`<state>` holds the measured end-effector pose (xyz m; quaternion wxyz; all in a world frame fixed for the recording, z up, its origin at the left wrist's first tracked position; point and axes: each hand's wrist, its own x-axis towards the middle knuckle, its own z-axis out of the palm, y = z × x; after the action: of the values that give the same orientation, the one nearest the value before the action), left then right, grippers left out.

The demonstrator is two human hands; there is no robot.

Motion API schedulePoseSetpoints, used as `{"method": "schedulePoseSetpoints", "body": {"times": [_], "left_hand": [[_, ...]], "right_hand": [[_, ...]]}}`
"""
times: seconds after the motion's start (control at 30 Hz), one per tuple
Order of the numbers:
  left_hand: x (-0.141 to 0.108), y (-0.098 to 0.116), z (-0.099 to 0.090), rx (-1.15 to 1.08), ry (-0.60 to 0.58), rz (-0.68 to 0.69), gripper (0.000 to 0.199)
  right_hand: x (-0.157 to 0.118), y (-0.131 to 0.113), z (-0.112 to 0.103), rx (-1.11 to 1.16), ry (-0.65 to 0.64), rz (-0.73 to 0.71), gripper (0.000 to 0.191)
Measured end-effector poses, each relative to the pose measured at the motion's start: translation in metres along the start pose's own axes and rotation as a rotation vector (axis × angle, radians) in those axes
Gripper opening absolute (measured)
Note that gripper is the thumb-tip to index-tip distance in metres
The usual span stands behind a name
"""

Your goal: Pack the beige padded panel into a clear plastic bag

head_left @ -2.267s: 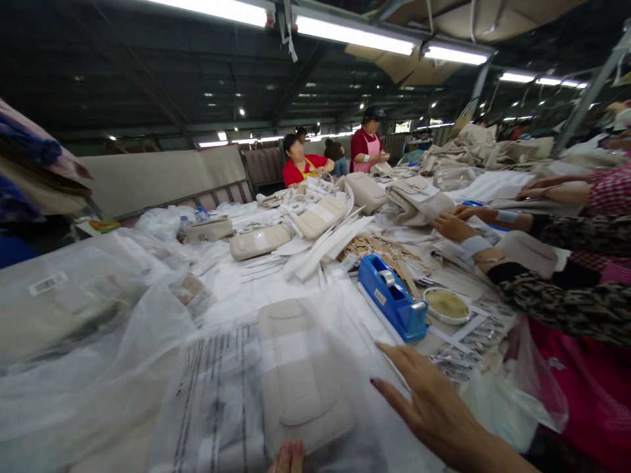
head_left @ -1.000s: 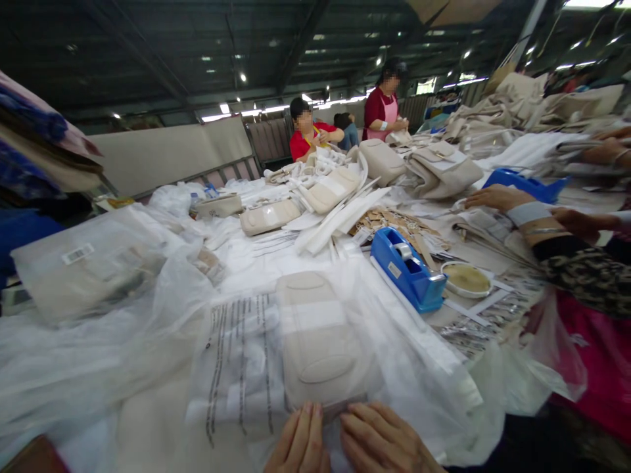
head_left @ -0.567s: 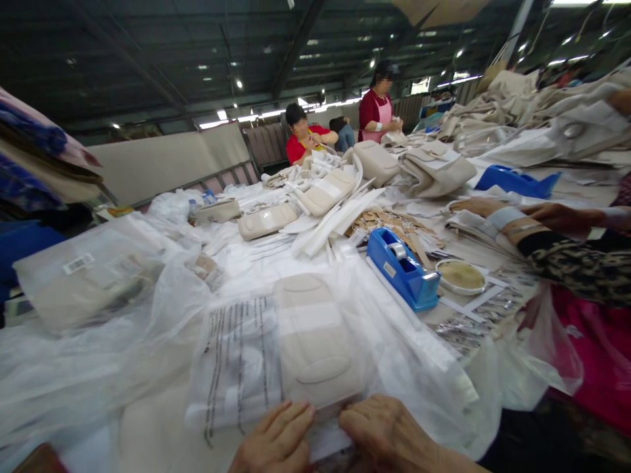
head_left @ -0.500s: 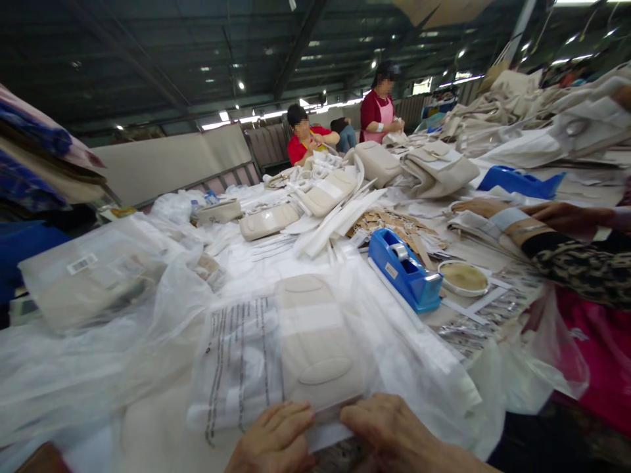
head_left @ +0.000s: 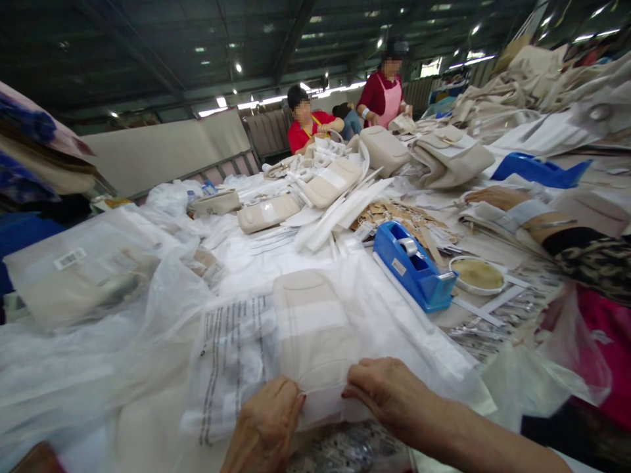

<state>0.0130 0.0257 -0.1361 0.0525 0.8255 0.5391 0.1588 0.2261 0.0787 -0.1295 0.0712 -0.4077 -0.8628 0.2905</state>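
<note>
Both hands press at the near edge of a clear plastic bag (head_left: 315,341) lying flat on a crowded work table (head_left: 458,315): the left hand (head_left: 269,424), at about 6 o'clock, is curled with its fingertips pinching the bag's folded flap, and the right hand (head_left: 389,394), just beside it toward 5 o'clock, lies fingers-down, gripping the same flap. Inside the bag rests a cream padded pouch (head_left: 308,325), next to a panel of printed black warning text.

A blue tape dispenser (head_left: 413,266) stands at 2 o'clock from the hands, with a shallow round dish (head_left: 477,274) just beyond it. Loose clear bags (head_left: 93,289) billow across the table from 9 to 11 o'clock. More cream pouches (head_left: 269,213) and white strips are heaped toward 12 o'clock, and beige bags (head_left: 451,157) pile up at 1 o'clock beside a blue tray (head_left: 539,171). A co-worker's forearm (head_left: 522,213) in a patterned sleeve rests on the table at 3 o'clock. Two people in red tops (head_left: 308,121) work at the far end, under a dark steel roof (head_left: 197,39) dotted with strip lights.
</note>
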Motion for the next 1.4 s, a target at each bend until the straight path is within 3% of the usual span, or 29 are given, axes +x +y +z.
{"method": "schedulePoseSetpoints", "body": {"times": [0.23,0.3,0.37,0.57,0.73,0.87,0.97,1.07,1.17,1.27,1.4], "left_hand": [[0.0,-0.002,0.004,0.004,0.05,-0.011,0.025],[0.004,-0.001,0.003,0.013,0.03,-0.071,0.027],[0.01,0.0,-0.001,0.028,-0.041,-0.167,0.029],[0.035,0.007,-0.014,0.052,-0.403,-0.504,0.026],[0.042,0.008,-0.017,0.056,-0.448,-0.547,0.025],[0.04,0.006,-0.015,0.042,-0.447,-0.537,0.025],[0.038,0.005,-0.012,0.028,-0.419,-0.523,0.026],[0.037,0.004,-0.011,0.026,-0.403,-0.506,0.026],[0.038,0.004,-0.012,0.029,-0.409,-0.503,0.026],[0.039,0.006,-0.014,0.027,-0.411,-0.513,0.026],[0.037,0.004,-0.013,0.031,-0.415,-0.523,0.026]], "right_hand": [[0.007,0.006,0.008,-0.155,-0.006,0.053,0.011],[0.012,0.007,0.004,-0.185,-0.047,0.069,0.02],[0.017,0.01,-0.001,-0.209,-0.084,0.083,0.029],[0.026,0.018,-0.013,-0.166,-0.163,0.08,0.037],[0.019,0.021,-0.042,-0.078,-0.229,0.062,0.018],[-0.005,0.018,-0.055,0.035,-0.179,0.082,0.023],[-0.028,0.023,-0.043,0.004,-0.095,0.052,0.037],[-0.048,0.045,-0.027,-0.066,0.051,-0.014,0.035],[-0.061,0.075,-0.03,-0.073,0.139,0.073,0.025],[-0.066,0.092,-0.046,0.062,0.147,0.205,0.019],[-0.065,0.089,-0.046,0.299,0.2,0.198,0.027]]}}
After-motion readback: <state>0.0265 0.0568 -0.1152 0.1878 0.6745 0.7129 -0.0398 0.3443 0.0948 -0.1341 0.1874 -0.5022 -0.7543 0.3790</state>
